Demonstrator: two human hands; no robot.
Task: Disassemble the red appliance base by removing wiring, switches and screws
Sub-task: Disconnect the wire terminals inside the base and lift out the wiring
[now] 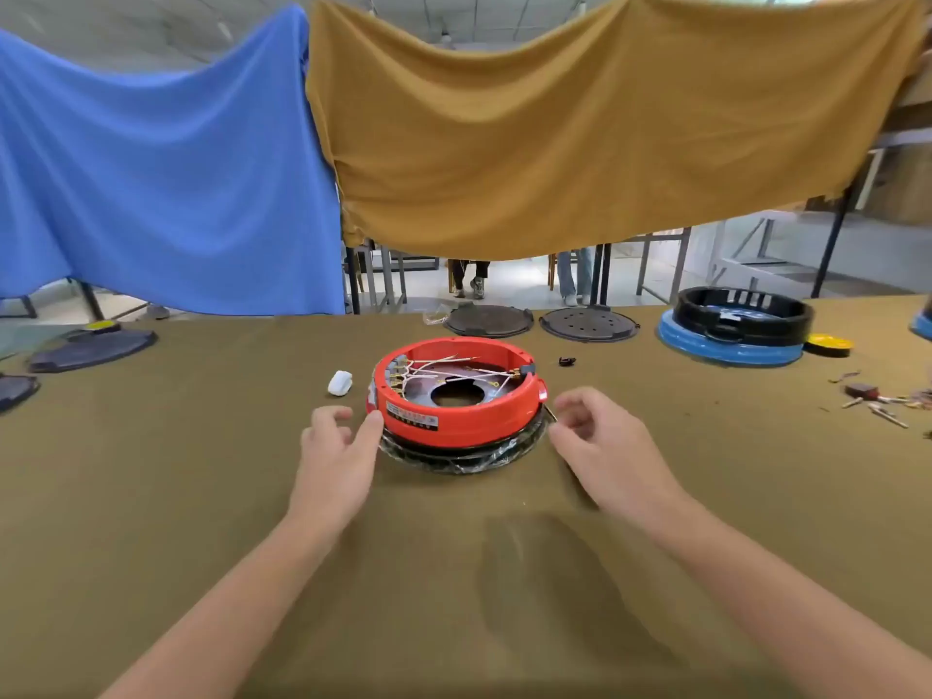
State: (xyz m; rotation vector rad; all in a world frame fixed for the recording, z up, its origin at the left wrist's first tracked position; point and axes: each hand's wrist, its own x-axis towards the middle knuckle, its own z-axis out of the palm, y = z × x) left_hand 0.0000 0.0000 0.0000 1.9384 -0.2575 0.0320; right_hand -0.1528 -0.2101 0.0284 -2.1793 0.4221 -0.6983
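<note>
The red appliance base (484,416) sits upside down in the middle of the table, on a black ring wrapped in clear plastic (464,459). Inside it lie loose white wires (439,368) with metal terminals and a grey plate with a round hole. A label faces me on its front wall. My left hand (338,446) is at its left side, thumb touching the red wall, fingers relaxed. My right hand (600,441) hovers just right of the base with loosely curled fingers, holding nothing.
A white plastic part (340,383) lies left of the base, a small black piece (567,361) to its right. Two dark round plates (488,321) sit behind. A black-and-blue base (736,327), a yellow lid (829,344) and scattered small parts and wire ends (877,398) are at right. Dark covers (91,348) at left.
</note>
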